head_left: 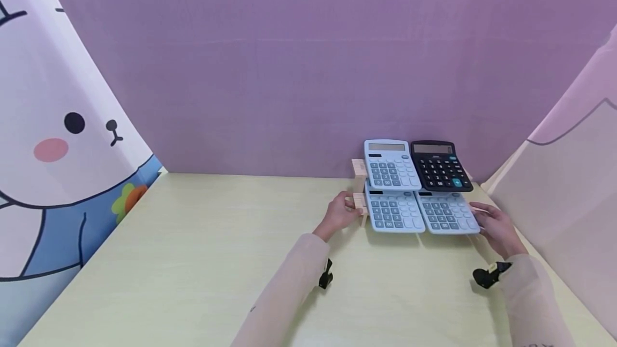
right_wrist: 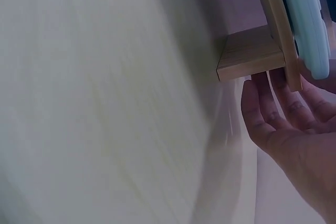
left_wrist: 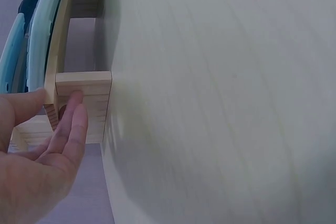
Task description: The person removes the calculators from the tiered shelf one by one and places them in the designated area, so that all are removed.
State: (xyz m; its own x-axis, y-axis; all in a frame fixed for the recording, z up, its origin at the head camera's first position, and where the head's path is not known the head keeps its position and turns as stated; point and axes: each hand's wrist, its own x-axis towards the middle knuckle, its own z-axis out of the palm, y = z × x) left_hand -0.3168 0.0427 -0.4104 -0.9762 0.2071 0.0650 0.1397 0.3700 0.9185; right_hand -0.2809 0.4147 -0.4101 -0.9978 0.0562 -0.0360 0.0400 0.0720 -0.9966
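A two-tier wooden stand (head_left: pixel 359 169) bears several calculators, tilted toward me. On its upper tier lie a light blue calculator (head_left: pixel 409 165) and, to the right, a black calculator (head_left: pixel 434 167). Two more light blue ones, a left calculator (head_left: pixel 395 212) and a right calculator (head_left: pixel 447 213), lie on the lower tier. My left hand (head_left: pixel 339 213) grips the left end of the lower shelf (left_wrist: pixel 62 40), thumb above and fingers curled beneath, beside a wooden leg (left_wrist: pixel 84 80). At the opposite end, my right hand (head_left: pixel 498 231) holds the lower shelf's edge (right_wrist: pixel 287 51), fingers reaching under it.
The stand is at the back right of the pale wooden table (head_left: pixel 217 261), close to the purple backdrop (head_left: pixel 289 79). A light cloth wall (head_left: pixel 569 202) rises along the right side. On the left hangs a cartoon-print cloth (head_left: pixel 72 175).
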